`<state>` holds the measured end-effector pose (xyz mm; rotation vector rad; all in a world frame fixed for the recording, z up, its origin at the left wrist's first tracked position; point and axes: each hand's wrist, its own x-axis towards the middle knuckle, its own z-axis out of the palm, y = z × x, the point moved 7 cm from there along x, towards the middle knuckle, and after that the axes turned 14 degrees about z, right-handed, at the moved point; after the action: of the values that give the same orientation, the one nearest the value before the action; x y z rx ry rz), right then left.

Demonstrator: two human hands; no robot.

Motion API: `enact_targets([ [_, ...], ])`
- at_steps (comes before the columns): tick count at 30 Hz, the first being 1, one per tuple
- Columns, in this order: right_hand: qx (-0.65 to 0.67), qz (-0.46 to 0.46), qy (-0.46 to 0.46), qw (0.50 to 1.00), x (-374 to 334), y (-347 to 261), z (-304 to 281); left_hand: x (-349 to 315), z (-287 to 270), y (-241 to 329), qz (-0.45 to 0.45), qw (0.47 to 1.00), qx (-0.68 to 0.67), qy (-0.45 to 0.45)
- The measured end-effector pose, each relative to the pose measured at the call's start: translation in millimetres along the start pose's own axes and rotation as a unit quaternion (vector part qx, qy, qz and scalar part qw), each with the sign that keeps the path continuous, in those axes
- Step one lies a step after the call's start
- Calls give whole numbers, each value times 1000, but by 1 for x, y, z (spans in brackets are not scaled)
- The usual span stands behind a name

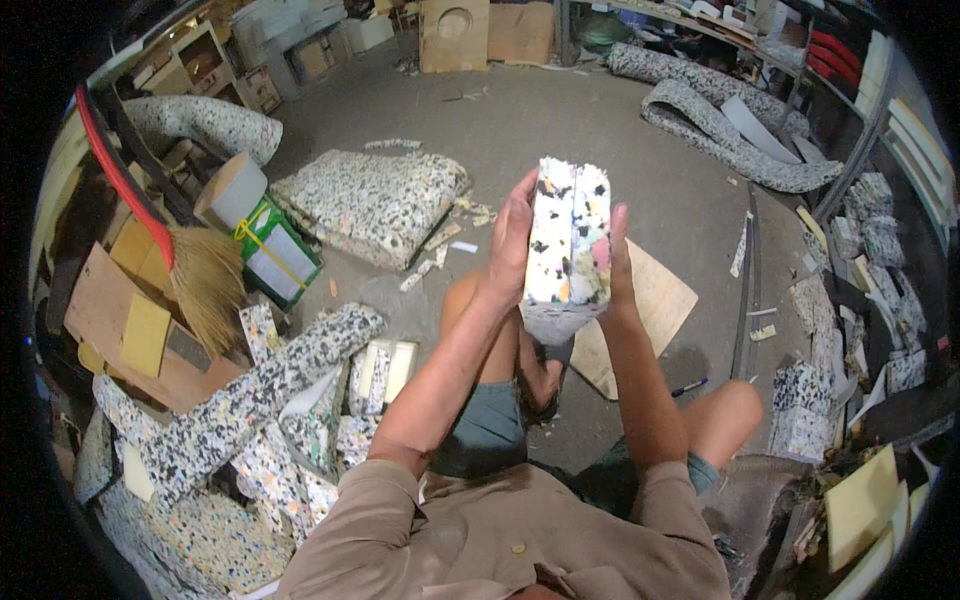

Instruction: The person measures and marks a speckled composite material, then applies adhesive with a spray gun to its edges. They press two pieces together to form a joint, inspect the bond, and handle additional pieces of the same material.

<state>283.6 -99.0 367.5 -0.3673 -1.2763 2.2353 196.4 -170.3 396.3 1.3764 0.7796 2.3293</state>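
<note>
Two speckled foam blocks (572,235), white with black, pink and yellow flecks, are pressed side by side between my palms, raised in front of me. My left hand (513,245) lies along their left side, and my right hand (620,262) flanks the right side with its fingers mostly hidden behind the foam. The top ends of the blocks look ragged. Below and behind them a thin wooden board (655,300) rests on the floor between my legs. A pen (690,387) lies near my right knee.
A large speckled foam slab (370,200) lies ahead to the left, with scraps beside it. Foam offcuts (270,400) pile up at my left near a red-handled broom (205,280). Foam rolls (730,130) lie at the far right; stacked foam pieces (800,400) line the right side.
</note>
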Motion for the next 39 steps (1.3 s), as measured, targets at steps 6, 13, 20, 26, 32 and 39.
enact_targets([
  [6,-96,-96,11,991,-2,-15,1,6,-4,-11,-59,996,-73,14],
  [13,-209,-209,4,955,-30,-31,20,2,4,26,-81,995,-29,57],
  [20,-217,-245,-42,944,-49,-34,48,-3,8,57,-147,983,-2,110],
  [26,-222,-251,-68,940,-61,-20,58,-15,-5,70,-126,980,43,146],
  [32,-224,-266,-88,933,-57,-8,62,-19,-9,62,2,994,48,94],
  [39,-86,-168,-76,979,-35,-8,63,-17,-20,76,118,974,190,19],
])
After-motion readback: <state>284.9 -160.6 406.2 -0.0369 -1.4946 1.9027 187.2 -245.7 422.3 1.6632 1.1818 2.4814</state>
